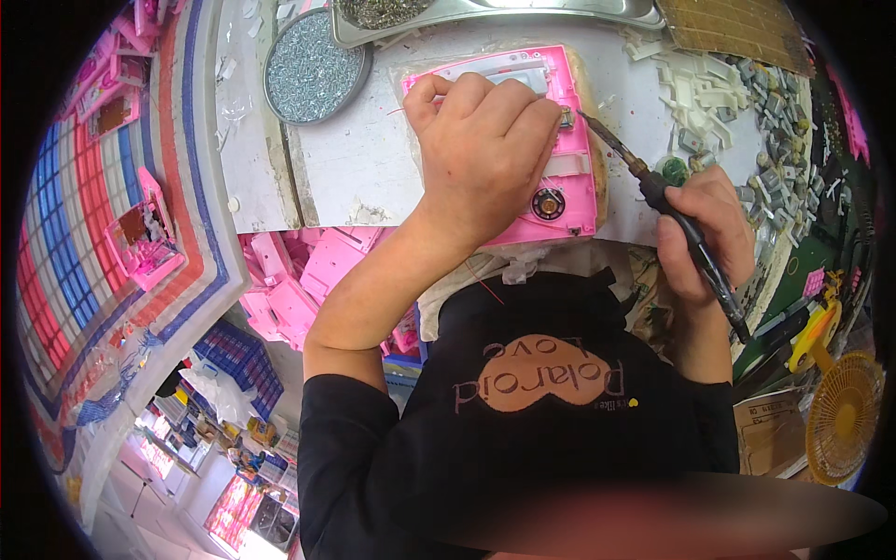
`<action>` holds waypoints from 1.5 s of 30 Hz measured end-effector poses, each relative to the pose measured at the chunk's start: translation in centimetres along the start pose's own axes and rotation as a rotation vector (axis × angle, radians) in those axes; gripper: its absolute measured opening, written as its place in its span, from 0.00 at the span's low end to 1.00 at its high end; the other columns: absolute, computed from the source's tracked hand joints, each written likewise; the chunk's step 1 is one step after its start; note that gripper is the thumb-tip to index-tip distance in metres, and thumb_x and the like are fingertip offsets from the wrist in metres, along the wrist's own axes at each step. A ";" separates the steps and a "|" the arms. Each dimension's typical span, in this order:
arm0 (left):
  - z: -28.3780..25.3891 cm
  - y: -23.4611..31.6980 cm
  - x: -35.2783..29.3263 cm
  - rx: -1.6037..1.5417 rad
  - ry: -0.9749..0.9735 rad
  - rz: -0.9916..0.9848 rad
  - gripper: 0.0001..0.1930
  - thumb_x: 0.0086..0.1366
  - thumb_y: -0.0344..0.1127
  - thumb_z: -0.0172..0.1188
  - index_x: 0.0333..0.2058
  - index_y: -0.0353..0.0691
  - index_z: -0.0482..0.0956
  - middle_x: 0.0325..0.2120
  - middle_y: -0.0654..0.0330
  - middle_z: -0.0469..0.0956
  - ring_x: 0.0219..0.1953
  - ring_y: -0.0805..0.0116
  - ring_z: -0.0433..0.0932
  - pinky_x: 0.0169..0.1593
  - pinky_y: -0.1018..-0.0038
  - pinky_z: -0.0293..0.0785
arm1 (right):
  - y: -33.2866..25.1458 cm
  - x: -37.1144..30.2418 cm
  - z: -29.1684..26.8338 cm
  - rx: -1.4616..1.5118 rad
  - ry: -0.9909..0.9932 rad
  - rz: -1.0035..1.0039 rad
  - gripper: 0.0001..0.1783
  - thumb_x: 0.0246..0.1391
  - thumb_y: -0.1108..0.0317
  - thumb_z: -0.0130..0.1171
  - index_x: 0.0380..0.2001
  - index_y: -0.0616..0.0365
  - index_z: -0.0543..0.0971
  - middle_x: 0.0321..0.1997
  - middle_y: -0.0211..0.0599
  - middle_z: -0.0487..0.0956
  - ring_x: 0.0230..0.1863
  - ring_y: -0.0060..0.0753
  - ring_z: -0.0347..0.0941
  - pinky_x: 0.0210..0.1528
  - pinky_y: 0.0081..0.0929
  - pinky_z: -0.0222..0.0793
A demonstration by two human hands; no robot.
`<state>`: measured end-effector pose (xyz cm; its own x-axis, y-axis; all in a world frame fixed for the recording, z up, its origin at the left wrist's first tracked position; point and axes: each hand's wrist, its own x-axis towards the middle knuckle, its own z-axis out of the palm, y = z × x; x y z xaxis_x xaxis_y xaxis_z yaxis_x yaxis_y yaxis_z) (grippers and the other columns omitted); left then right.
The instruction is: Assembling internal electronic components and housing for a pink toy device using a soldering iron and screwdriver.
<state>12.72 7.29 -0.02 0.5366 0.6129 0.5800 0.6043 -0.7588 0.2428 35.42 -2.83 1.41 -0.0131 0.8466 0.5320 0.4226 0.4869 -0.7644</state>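
Observation:
My right hand [714, 224] grips the black handle of a soldering iron [656, 189]. The iron's thin tip points up and left, close to a small metal part [566, 119] at the right side of a pink plastic casing [581, 201]. Across the casing lies my left hand [485, 140], fingers curled down and their tips hidden beneath it. Whatever they pinch cannot be seen. A thin red wire shows just left of that hand. A round black part with a copper-coloured centre [548, 203] sits in the casing's near right corner. Clear plastic film lies under the casing.
A round dish of small metal pieces [317, 70] stands at the far left, beside a metal tray [504, 19]. White plastic parts [695, 89] and small metal motors [779, 177] lie in piles on the right. Pink casings [289, 289] heap below the table edge. A yellow fan [845, 420] stands lower right.

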 end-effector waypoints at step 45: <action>-9.6 -3.6 -1.7 -0.082 -0.414 -0.380 0.05 0.59 0.30 0.66 0.33 0.37 0.81 0.28 0.54 0.77 0.29 0.50 0.77 0.36 0.59 0.76 | -0.7 0.7 0.6 0.136 0.093 0.059 0.15 0.51 0.81 0.64 0.44 0.71 0.79 0.28 0.39 0.76 0.30 0.32 0.67 0.34 0.27 0.61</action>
<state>3.99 6.85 5.60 0.4864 0.8690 0.0909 0.7614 -0.4726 0.4438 34.55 -2.40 2.09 0.0942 0.8543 0.5112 0.2935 0.4668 -0.8342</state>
